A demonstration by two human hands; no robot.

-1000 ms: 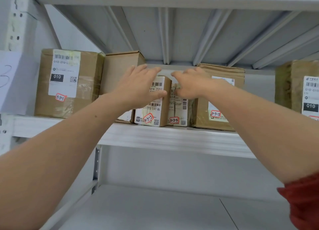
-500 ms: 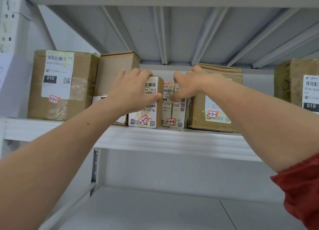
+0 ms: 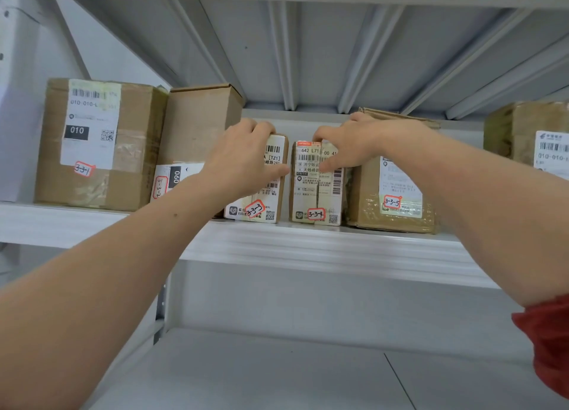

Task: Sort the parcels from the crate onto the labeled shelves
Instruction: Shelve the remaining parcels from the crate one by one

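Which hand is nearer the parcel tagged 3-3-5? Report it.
Right. The right hand grips the 3-3-4 parcel, directly beside the 3-3-5 parcel; the left hand grips the 3-3-3 parcel, one parcel farther left.

The shelf (image 3: 308, 249) is pale grey painted metal, smooth, with a soft sheen along its front lip. The upper shelf's underside (image 3: 308, 55) is ribbed sheet metal, matt. Parcel 3-3-1 (image 3: 101, 145) and parcel 3-3-5 (image 3: 366, 200) are brown cardboard under wrinkled, glossy clear tape, each with a white paper label. Parcel 3-3-2 (image 3: 197, 123) is bare matt cardboard. Parcel 3-3-3 (image 3: 264, 206) and parcel 3-3-4 (image 3: 311, 191) are cardboard faced with smooth printed paper labels. The sleeve (image 3: 548, 348) is red matt cloth.
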